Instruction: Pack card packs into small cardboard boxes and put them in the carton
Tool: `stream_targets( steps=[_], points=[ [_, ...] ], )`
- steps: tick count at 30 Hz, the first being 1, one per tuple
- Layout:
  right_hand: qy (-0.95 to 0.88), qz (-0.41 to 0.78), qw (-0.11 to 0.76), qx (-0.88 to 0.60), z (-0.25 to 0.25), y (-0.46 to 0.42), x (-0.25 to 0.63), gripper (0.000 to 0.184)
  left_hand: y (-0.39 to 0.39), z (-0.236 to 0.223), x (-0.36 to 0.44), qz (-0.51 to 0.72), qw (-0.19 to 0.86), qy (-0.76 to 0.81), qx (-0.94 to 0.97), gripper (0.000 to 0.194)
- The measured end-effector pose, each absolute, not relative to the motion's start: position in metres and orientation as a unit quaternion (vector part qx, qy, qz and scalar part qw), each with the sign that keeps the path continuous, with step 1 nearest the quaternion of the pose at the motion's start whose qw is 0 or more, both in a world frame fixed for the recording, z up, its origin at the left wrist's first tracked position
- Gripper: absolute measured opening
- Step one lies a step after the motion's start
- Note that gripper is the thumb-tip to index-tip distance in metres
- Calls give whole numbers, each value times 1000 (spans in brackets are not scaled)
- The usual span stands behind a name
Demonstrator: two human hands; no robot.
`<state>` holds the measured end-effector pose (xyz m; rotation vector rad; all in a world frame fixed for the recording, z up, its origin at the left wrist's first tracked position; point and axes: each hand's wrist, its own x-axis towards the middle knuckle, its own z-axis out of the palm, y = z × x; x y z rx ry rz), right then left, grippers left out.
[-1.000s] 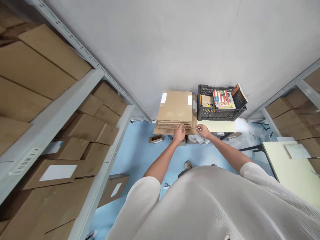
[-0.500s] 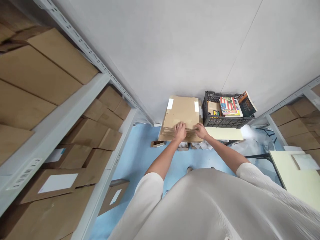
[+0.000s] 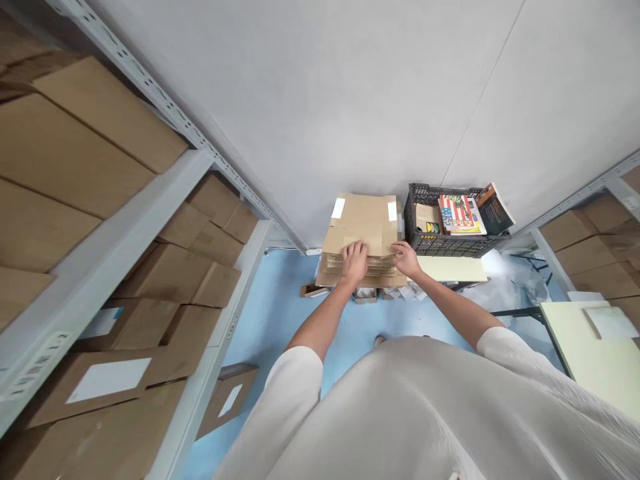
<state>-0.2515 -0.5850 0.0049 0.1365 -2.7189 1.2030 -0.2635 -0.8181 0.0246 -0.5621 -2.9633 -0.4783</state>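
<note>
Black plastic crate (image 3: 450,245): I log a stars-and-stripes book (image 3: 456,213) and a dark paperback (image 3: 495,210) inside it. Beyond its left end, grey steel shelving (image 3: 115,263) holding brown cartons (image 3: 75,153). To its right, more brown cartons (image 3: 595,243) on a second shelf unit, and a pale-green table top (image 3: 590,353). Just below it, crumpled white plastic (image 3: 520,283). Behind it, a white wall (image 3: 300,120). Under it, a blue floor (image 3: 265,313).

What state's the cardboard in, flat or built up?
Folded flat: the cardboard lies in a stack, thin layered edges showing between the left hand and right hand.
</note>
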Motion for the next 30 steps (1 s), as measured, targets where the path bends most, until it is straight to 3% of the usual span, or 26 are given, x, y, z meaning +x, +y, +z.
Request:
stream_targets(
  steps=[7, 13, 30],
  points=[
    [-973, 212, 70, 59, 34, -592, -244, 42, -822, 40, -270, -126, 49, -965, -227, 63],
    [-975, 89, 80, 188, 65, -613, -243, 44, -821, 59, -260, -118, 72, -959, -249, 66],
    [-948, 42, 233, 214, 129, -574, -243, 50, -789, 139, -248, -156, 172, -926, -298, 67]
  ],
)
